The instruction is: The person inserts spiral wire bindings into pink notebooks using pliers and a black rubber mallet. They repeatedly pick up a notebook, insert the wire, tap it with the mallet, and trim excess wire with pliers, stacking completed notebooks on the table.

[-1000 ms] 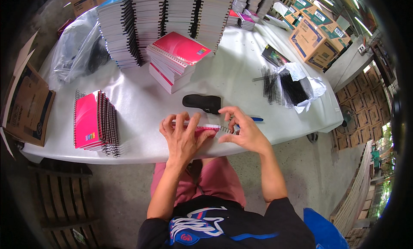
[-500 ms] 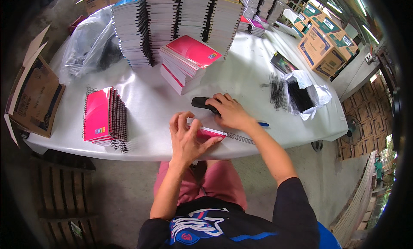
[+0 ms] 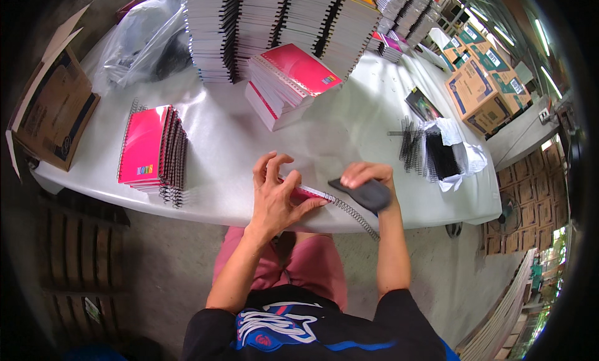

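My left hand (image 3: pixel 273 199) grips a pink notebook (image 3: pixel 303 194) near the table's front edge, thumb on the near side and fingers on the far side. A black wire coil (image 3: pixel 354 215) runs out of the notebook's punched edge and hangs in a curve to the right. In my right hand (image 3: pixel 372 173) is a dark, flat, sole-shaped pad (image 3: pixel 369 195), slightly blurred, held just above the loose part of the coil. Whether pad and coil touch, I cannot tell.
Coil-bound pink notebooks (image 3: pixel 145 144) are stacked at left. Loose punched pages with a pink cover (image 3: pixel 293 71) lie ahead, before tall notebook stacks (image 3: pixel 262 33). Black coils (image 3: pixel 442 152) sit in white wrapping at right. Cardboard boxes (image 3: pixel 53 111) stand on both sides.
My right hand has picked the dark pad up off the table and brought it right and nearer to me, over the coil. The left hand keeps its grip on the notebook.
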The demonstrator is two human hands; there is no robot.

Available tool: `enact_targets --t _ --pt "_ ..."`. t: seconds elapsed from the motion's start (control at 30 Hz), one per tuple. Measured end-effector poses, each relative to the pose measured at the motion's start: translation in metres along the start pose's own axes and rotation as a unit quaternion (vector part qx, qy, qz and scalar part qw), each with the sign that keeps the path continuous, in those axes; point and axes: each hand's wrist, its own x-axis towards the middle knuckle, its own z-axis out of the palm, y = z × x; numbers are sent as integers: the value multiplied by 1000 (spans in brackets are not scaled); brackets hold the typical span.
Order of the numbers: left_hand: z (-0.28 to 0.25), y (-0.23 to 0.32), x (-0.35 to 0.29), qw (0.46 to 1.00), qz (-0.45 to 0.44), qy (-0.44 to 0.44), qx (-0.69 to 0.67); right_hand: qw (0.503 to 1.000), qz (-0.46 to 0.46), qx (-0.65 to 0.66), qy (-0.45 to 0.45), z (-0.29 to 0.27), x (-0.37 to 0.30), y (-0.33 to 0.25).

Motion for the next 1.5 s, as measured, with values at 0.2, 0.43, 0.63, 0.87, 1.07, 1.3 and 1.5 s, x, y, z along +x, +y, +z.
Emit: enact_targets --t 0.2,0.43,0.63,0.87,1.07,1.3,1.5 --pt "-1 -1 2 1000 9 -4 -23 976 49 -213 -25 10 13 -15" --pt "-2 -7 -1 998 7 -16 -52 969 107 -214 57 25 20 -14" --pt "0 -20 0 991 -51 36 -119 964 138 -207 92 31 22 2" --pt "15 -39 3 976 -65 65 -197 942 123 -302 74 39 39 5" --pt "17 -42 1 965 -125 27 -228 896 136 -414 84 42 49 9" --pt "12 -34 -2 955 -133 6 -266 901 123 -408 76 44 52 16" --pt "9 -40 -9 876 -190 83 -435 799 142 -567 139 -1 10 -9"
